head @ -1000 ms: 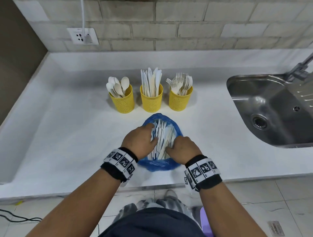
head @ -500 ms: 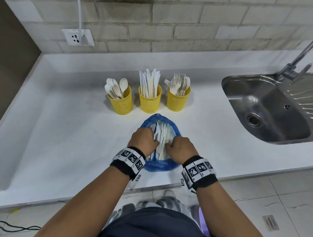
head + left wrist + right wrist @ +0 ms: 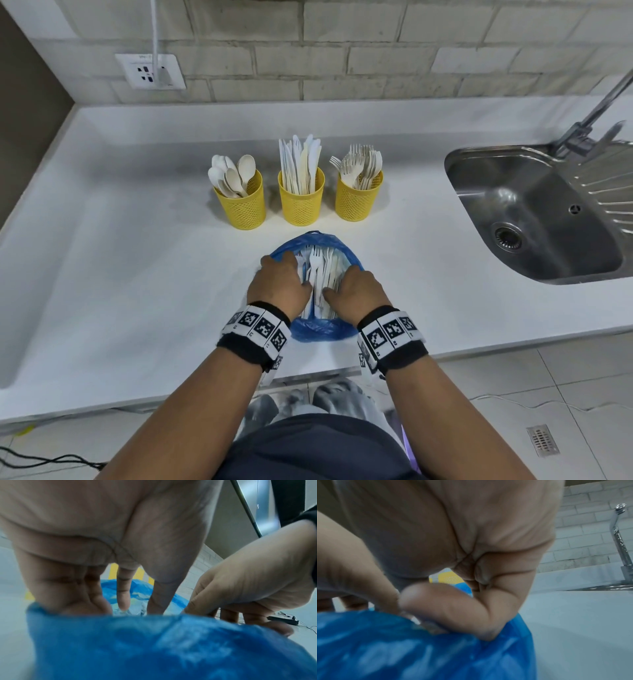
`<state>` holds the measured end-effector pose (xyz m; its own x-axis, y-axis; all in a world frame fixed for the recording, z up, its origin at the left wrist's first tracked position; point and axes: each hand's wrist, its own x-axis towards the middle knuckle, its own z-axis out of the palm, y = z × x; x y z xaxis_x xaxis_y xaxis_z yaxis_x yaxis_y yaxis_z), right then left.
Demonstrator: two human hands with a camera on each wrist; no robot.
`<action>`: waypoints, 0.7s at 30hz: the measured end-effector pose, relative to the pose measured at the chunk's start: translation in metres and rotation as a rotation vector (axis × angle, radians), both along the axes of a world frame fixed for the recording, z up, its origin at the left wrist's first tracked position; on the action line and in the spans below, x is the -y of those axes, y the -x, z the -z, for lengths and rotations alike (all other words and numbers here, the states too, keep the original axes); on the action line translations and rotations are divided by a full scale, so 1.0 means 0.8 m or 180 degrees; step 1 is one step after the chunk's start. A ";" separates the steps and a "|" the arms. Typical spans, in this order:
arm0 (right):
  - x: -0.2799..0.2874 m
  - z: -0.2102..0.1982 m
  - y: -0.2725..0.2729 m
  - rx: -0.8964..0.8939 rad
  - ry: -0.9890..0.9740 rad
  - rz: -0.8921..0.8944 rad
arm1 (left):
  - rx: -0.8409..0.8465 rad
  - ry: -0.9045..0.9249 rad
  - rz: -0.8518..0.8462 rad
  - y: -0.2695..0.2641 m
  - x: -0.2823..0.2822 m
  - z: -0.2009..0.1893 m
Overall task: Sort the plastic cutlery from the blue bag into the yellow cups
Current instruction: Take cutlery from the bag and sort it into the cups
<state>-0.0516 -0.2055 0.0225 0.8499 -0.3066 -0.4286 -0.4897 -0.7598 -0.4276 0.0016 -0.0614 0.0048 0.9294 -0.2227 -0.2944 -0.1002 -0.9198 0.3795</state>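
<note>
Blue bag point(image 3: 317, 334) unmoved since earlier, left hand point(image 3: 279, 286) fingers extended into cutlery point(image 3: 320, 274), right hand point(image 3: 358, 291) pinching it

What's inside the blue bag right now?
The blue bag holds white plastic cutlery; forks show on top. Left hand and right hand cover the sides, so deeper pieces cannot be seen.
</note>
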 end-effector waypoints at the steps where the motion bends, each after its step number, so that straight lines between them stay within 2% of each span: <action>1: 0.000 0.001 0.001 0.0002 0.0005 0.0021 | -0.0076 -0.0026 0.0043 0.000 -0.004 0.001; 7: 0.001 0.012 -0.001 0.0084 -0.0097 0.0118 | -0.0064 0.0220 0.0190 -0.002 -0.008 0.003; 13: 0.007 0.016 -0.003 0.0248 -0.0383 0.0295 | -0.0262 0.0806 -0.0284 -0.002 -0.007 0.009; 21: 0.004 0.025 -0.007 0.0491 -0.0449 0.0287 | -0.0181 0.1148 -0.0236 -0.001 -0.001 0.017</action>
